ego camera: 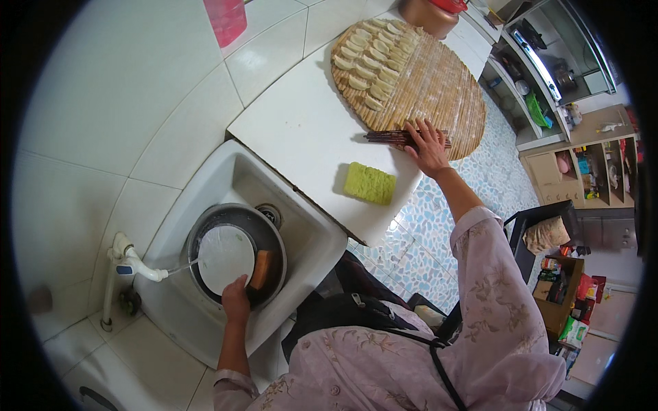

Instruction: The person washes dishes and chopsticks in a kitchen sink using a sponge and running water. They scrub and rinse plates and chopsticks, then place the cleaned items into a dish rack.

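Note:
My left hand (236, 299) grips the near rim of a round white plate (226, 257). The plate is tilted inside a dark metal basin (281, 241) in the sink. An orange-brown sponge (261, 269) lies in the basin beside the plate. Water runs from a white tap (149, 268) onto the plate's left edge. With fingers spread, my right hand (428, 146) lies over a bundle of dark chopsticks (385, 137). The chopsticks lie at the near edge of a round slatted mat (437, 82). Rows of dumplings (372, 61) cover the mat's left part.
A green textured sponge (370, 183) lies on the white counter (293, 118), near its edge. The white sink (313, 226) has a drain (269, 215) behind the basin. A copper-coloured pot (431, 19) stands beyond the mat. A black chair (534, 223) and a cardboard box (563, 308) are at the right.

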Demonstrator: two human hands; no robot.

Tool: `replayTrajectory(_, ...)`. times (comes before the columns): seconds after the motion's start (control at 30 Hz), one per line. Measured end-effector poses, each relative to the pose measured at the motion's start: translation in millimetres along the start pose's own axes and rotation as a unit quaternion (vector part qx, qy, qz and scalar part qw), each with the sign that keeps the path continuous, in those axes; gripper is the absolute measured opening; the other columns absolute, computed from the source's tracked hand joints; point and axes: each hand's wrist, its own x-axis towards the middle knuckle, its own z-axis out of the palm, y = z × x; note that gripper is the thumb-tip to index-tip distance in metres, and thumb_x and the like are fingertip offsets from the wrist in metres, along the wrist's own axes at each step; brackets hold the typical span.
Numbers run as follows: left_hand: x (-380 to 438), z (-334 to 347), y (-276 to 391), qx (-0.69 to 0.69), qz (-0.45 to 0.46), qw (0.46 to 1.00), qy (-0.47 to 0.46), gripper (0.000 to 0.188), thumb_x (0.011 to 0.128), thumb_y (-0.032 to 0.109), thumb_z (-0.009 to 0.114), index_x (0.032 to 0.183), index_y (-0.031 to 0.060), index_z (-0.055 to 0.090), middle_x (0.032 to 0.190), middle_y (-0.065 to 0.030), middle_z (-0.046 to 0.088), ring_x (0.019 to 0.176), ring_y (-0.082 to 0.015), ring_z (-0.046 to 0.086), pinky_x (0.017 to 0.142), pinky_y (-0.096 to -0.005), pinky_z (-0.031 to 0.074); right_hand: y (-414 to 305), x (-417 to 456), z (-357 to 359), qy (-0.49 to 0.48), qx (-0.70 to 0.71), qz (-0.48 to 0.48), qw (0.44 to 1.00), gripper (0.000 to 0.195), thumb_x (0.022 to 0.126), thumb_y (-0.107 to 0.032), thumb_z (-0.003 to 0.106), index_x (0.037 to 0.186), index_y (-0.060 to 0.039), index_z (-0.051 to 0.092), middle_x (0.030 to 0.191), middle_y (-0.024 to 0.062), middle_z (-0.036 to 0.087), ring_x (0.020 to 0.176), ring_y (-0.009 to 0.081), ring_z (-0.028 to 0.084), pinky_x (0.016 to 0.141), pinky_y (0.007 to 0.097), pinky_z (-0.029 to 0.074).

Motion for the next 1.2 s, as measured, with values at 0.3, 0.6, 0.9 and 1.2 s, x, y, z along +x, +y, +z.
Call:
replayTrajectory(0.3,15,-35,9,-0.102,-0.051,0.994,-0.003,0.024,0.074,0.003,0.054,0.097,0.0039,0.06,0.081,-0.018,0.061,0.076,-0.0346,0.058,0.066,-0.0398,0.045,-120,28,-20,0.092,0.194,-0.041,0.976,0.062,0.077,-0.026,0.06,0.131,-0.0175,0.031,0.131,0.0141,0.031,0.124,0.0317,0.025,0.1,0.0465,0.02)
replayTrajectory(0.6,9,-59,24,-0.252,-0.163,0.954,0.001,0.018,0.079,0.01,0.054,0.095,0.0059,0.06,0.078,-0.0189,0.059,0.075,-0.0356,0.057,0.065,-0.0369,0.045,-355,-26,-33,-0.328,0.619,-0.015,0.714,0.067,0.079,-0.028,0.059,0.132,-0.0081,0.024,0.131,0.0182,0.03,0.121,0.0299,0.033,0.097,0.0362,0.032)
replayTrajectory(0.9,17,-79,54,-0.231,-0.147,0.96,0.063,0.031,0.081,0.008,0.048,0.112,0.0053,0.051,0.099,-0.0162,0.058,0.091,-0.0307,0.057,0.078,-0.0365,0.044,-476,-54,-23,-0.4,0.787,0.15,0.445,0.078,0.072,-0.023,0.057,0.134,-0.0188,0.009,0.122,0.0138,0.034,0.108,0.028,0.039,0.084,0.0433,0.039)
replayTrajectory(1.2,2,-83,-20,0.006,-0.011,0.999,0.048,0.049,0.068,0.002,0.054,0.117,0.0024,0.048,0.119,-0.0152,0.049,0.111,-0.0278,0.047,0.096,-0.0445,0.031,-487,-47,-47,-0.299,0.802,0.195,0.479,0.071,0.07,-0.015,0.048,0.134,-0.0171,0.019,0.115,0.0107,0.043,0.105,0.0226,0.041,0.084,0.0379,0.039)
